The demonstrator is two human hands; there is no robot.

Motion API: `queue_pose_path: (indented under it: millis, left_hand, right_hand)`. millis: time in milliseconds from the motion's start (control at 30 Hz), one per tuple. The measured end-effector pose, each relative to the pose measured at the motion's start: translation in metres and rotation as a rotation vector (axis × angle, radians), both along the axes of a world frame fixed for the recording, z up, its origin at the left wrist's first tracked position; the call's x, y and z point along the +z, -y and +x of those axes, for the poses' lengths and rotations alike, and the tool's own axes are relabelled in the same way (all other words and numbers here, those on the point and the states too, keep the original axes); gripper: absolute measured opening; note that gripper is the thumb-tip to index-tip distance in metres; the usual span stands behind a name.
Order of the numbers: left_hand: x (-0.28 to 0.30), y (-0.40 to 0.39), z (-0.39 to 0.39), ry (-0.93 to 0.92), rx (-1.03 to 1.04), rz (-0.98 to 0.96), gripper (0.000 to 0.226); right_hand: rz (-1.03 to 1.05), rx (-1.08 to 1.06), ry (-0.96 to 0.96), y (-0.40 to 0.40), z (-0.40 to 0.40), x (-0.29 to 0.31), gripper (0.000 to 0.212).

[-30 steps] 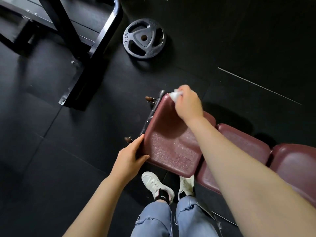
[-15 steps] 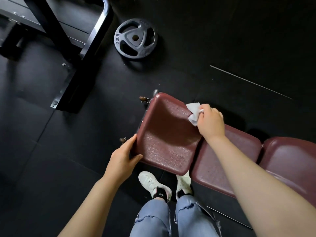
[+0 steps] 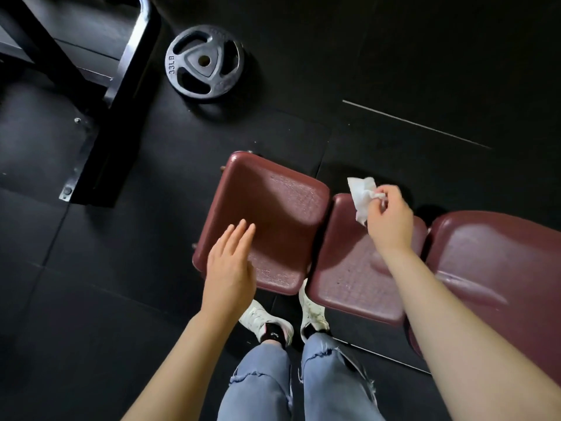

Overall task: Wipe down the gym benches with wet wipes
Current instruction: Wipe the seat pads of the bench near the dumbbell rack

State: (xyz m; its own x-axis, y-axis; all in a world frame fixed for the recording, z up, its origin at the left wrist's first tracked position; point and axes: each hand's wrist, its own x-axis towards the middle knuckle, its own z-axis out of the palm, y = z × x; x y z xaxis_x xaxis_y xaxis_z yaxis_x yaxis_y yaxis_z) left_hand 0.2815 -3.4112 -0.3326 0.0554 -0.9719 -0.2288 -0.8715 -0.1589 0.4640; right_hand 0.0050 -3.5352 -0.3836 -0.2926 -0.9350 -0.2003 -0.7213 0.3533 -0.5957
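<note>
A black rubber floor [image 3: 425,56] carries a maroon padded bench [image 3: 267,220] at centre and right, a black machine frame [image 3: 100,123] far left, and a 33 LB weight plate [image 3: 204,62] lying flat beyond the bench.

The bench pads [image 3: 267,220] look like dark red vinyl, glossy at the edges and finely grained on top (worn pale in patches). The wipe [image 3: 361,196] is crumpled white cloth-like paper. The weight plate [image 3: 204,62] is dull grey metal; the floor [image 3: 425,56] is matt black.
</note>
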Motion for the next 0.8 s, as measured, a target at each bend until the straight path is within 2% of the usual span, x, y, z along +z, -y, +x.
queue_pose_path:
  millis: [100,233,300,400,500,567,633,800]
  left_hand:
    - [-0.011,-0.003,-0.024,-0.052,-0.116,0.02,0.071]
    - [-0.021,-0.006,-0.055,-0.091,-0.167,0.081,0.068]
    - [-0.024,-0.008,-0.067,-0.103,-0.175,0.133,0.069]
    - [-0.028,-0.006,-0.076,-0.11,-0.164,0.185,0.072]
    - [-0.029,-0.005,-0.078,-0.091,-0.174,0.189,0.069]
    - [-0.028,-0.004,-0.079,-0.085,-0.19,0.194,0.071]
    - [-0.029,-0.004,-0.082,-0.077,-0.211,0.185,0.071]
    - [-0.035,-0.003,-0.088,-0.051,-0.277,0.184,0.074]
  right_hand:
    - [-0.008,0.102,-0.096,0.021,0.006,-0.01,0.017]
    - [0.018,0.218,-0.252,0.012,0.026,-0.019,0.02]
    - [0.015,0.36,-0.256,-0.017,0.03,-0.025,0.029]
    - [-0.074,0.689,-0.153,-0.1,0.02,-0.036,0.043]
    - [-0.2,0.892,-0.132,-0.175,0.005,-0.037,0.031]
    - [-0.298,0.968,-0.178,-0.168,0.0,-0.041,0.025]
    - [-0.311,0.919,-0.244,-0.122,-0.002,-0.047,0.017]
    - [-0.124,0.452,-0.363,0.013,0.0,-0.037,0.016]
